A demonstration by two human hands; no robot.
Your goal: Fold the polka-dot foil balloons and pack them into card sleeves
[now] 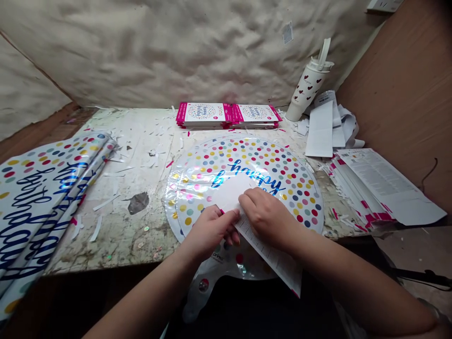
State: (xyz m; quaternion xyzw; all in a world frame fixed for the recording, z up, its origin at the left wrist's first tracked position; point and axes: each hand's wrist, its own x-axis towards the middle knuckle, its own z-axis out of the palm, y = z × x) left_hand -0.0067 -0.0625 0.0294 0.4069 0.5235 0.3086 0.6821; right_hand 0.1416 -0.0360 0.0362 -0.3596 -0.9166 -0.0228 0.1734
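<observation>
Your left hand [208, 230] is closed and pinches the edge of a folded printed paper sheet [270, 249], and a small pink edge shows just beside its fingers. Your right hand [266, 219] is also closed on this sheet, with the fingers bent over the top of it. The sheet lies between your 2 hands, and its lower part hangs down toward you. Under your hands lies a round foil balloon [282, 188] with colored dots and blue "happy" lettering, flat on the scuffed white table [120, 226]. On the left side of the table is a flat stack of foil balloons [42, 207], and thin paper scraps [106, 202] are scattered near it. At the back stand 2 stacks of pink-edged packs [228, 114], and a tumbler with hearts [305, 87] is near them. On the right lies a pile of white printed sheets [384, 183], well apart from your hands.
</observation>
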